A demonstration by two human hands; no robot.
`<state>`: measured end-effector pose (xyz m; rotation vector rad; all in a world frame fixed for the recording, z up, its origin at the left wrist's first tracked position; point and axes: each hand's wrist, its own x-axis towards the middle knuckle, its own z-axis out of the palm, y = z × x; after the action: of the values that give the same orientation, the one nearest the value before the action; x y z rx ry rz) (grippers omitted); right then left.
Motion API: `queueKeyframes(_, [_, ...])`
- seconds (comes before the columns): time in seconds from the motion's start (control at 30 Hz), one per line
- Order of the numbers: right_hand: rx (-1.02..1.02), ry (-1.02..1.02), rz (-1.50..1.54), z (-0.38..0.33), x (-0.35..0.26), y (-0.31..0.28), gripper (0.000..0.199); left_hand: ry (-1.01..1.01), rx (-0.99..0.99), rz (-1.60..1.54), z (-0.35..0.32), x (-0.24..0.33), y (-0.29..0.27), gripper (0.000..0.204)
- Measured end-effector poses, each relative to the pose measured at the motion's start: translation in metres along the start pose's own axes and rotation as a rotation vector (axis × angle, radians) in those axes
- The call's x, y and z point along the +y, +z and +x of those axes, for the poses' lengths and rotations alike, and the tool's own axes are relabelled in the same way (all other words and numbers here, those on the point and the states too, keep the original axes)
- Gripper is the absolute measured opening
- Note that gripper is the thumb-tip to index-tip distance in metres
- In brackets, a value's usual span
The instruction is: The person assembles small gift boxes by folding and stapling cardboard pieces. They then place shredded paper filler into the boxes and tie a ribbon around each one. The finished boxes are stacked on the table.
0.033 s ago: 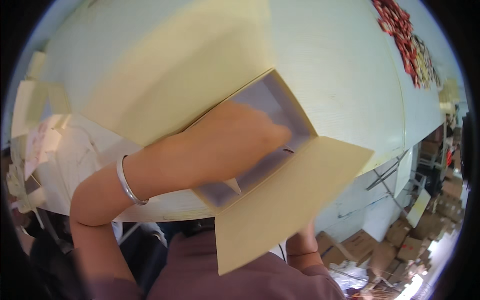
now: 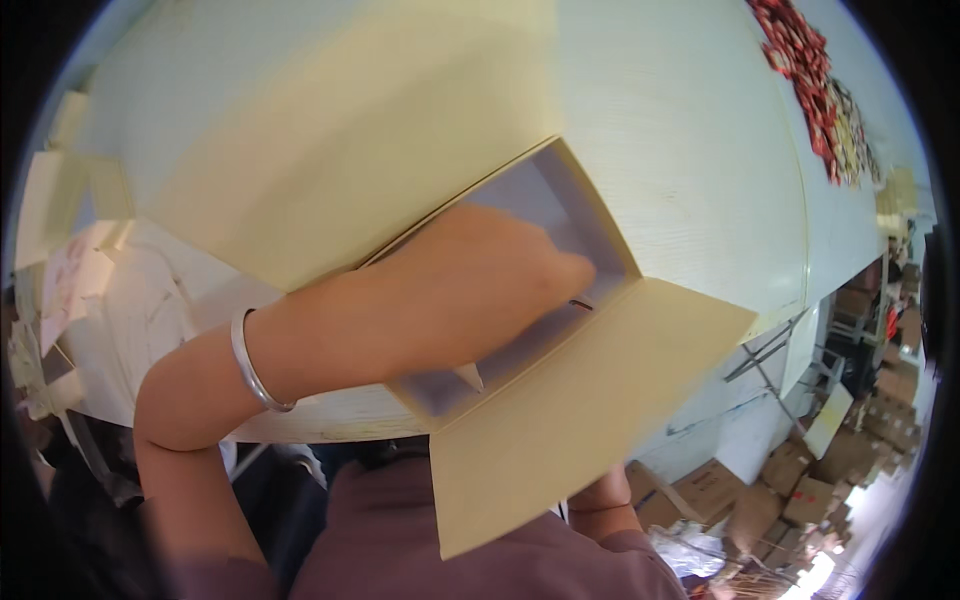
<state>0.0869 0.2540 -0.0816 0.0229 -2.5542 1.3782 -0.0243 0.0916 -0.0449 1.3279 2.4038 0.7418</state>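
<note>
A pale yellow cardboard box (image 2: 610, 232) with a lilac-grey inside stands tilted at the table's near edge, its large lid (image 2: 400, 110) swung back and a front flap (image 2: 590, 410) folded out toward me. My left hand (image 2: 490, 270) reaches into it from the left, knuckles up and fingers curled under; the fingertips and anything in them are hidden. A small pale pointed piece (image 2: 470, 377) shows below that wrist, and a thin dark-edged bit (image 2: 582, 303) by the knuckles. Behind the flap is my right hand (image 2: 605, 490), only its wrist end showing, fingers covered.
The white table (image 2: 690, 170) carries a heap of red and pale small pieces (image 2: 800, 70) at the far right. Open cartons and papers (image 2: 75, 230) lie at the far left. Brown boxes (image 2: 790, 480) are stacked on the floor at the right.
The box, its flap and my left hand sit slightly further right in the picture. The left hand stays inside the box.
</note>
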Motion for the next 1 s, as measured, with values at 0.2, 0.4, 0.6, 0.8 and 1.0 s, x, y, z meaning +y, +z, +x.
queueKeyframes(0.2, [-0.053, 0.033, -0.017, 0.006, 0.001, 0.005, 0.019, -0.005, -0.034, -0.084, -0.003, -0.003, 0.002, 0.009])
queueKeyframes(0.4, [-0.063, 0.032, -0.022, 0.010, 0.000, 0.006, 0.016, 0.028, 0.056, 0.012, -0.006, -0.003, 0.009, 0.008])
queueKeyframes(0.6, [-0.068, 0.017, -0.029, 0.013, -0.001, 0.007, 0.013, 0.048, 0.068, 0.046, -0.002, -0.001, 0.012, 0.007])
queueKeyframes(0.8, [-0.062, -0.005, -0.038, 0.018, -0.001, 0.004, 0.010, 0.057, 0.033, 0.110, 0.008, 0.003, 0.012, 0.008])
queueKeyframes(1.0, [-0.073, -0.071, -0.084, 0.036, 0.003, 0.001, 0.007, 0.080, 0.130, 0.037, 0.017, -0.008, 0.012, 0.014])
